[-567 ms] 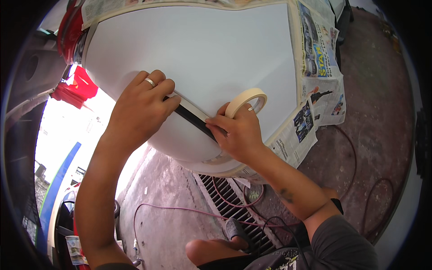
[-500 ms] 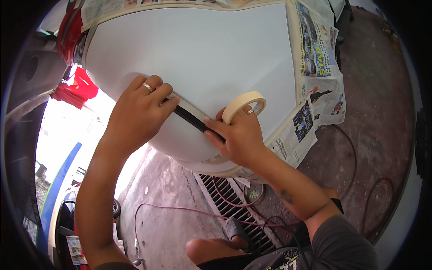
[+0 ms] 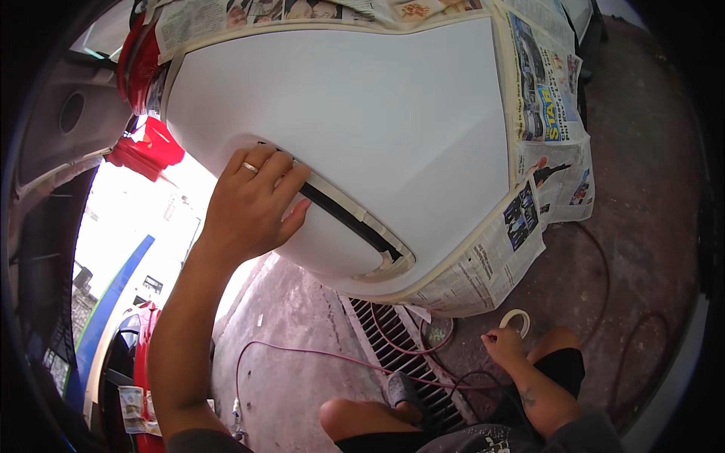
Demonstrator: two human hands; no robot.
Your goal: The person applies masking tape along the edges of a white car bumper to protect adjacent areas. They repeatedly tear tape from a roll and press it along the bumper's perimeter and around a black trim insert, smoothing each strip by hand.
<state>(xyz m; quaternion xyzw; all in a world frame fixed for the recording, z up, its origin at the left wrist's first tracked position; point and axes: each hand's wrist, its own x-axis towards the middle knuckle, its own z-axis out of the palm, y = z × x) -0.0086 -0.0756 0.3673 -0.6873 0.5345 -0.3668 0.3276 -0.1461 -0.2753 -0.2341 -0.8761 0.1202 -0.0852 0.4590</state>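
A white bumper-like panel (image 3: 355, 113) curves out in front of me. A black strip (image 3: 343, 215) runs across it, bordered by pale masking tape (image 3: 343, 202). Over the upper left end of this strip lies my left hand (image 3: 257, 204), a ring on one finger, its fingers bent down on the panel and its thumb held apart. Down at the lower right, near my knee, my right hand (image 3: 504, 347) has its fingers curled in. A roll of masking tape (image 3: 516, 312) hangs at those fingers; exactly how they grip it is too small to tell.
Taped newspaper (image 3: 483, 264) covers the panel's right and top borders. Below lies a floor drain grate (image 3: 377, 328), crossed by a dark red hose (image 3: 302, 347). A red car part (image 3: 151, 147) and an open grey panel (image 3: 68, 113) stand at the left.
My right hand has left the strip and dropped to the lower right with the tape roll. My left hand stays on the strip, its thumb now spread away. The view has shifted slightly.
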